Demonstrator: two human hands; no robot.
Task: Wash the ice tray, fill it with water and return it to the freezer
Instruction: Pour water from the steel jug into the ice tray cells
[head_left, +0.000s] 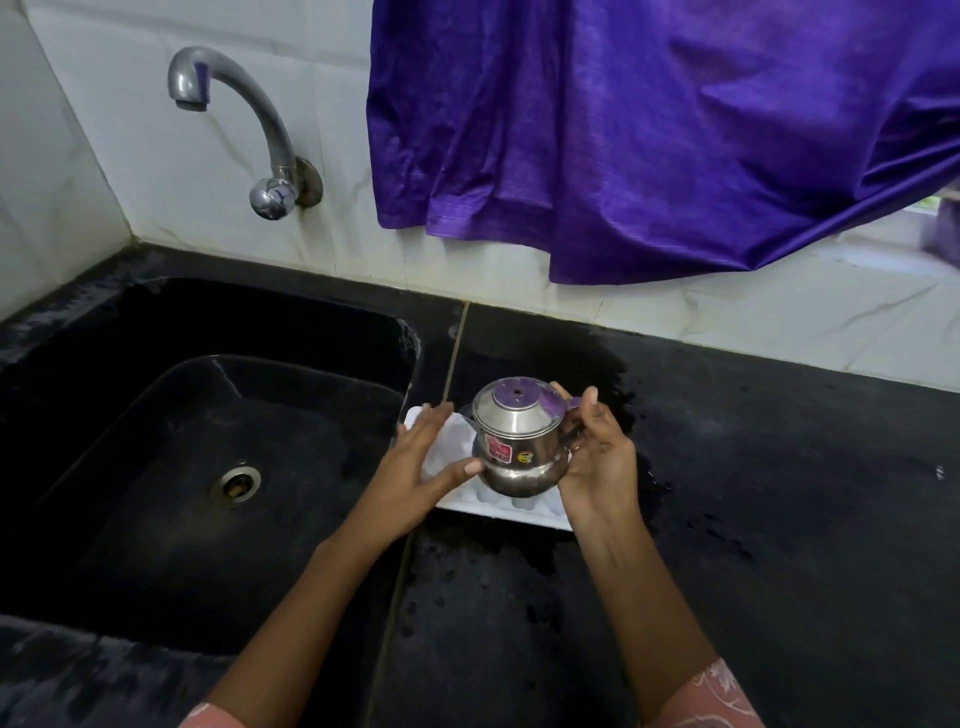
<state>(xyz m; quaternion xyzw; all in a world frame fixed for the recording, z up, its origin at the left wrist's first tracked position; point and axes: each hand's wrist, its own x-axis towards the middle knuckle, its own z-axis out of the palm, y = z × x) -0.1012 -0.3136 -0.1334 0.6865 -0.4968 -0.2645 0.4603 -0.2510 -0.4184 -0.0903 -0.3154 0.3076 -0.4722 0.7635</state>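
A white plastic ice tray (511, 506) lies flat on the black counter just right of the sink. Over it I hold a small lidded steel kettle (517, 441) with stickers on its belly. My right hand (597, 462) grips the kettle by its handle side, thumb up near the lid. My left hand (423, 467) rests flat on the tray's left half, fingers straight, with the thumb touching the kettle's lower side. Most of the tray's cells are hidden under the kettle and hands, so I cannot tell whether they hold water.
The black sink (130, 519) with its drain (236, 486) lies to the left. A steel tap (234, 98) sticks out of the tiled wall above it, with no water running. A purple cloth (649, 130) hangs at the back right. The counter (753, 493) is wet in patches.
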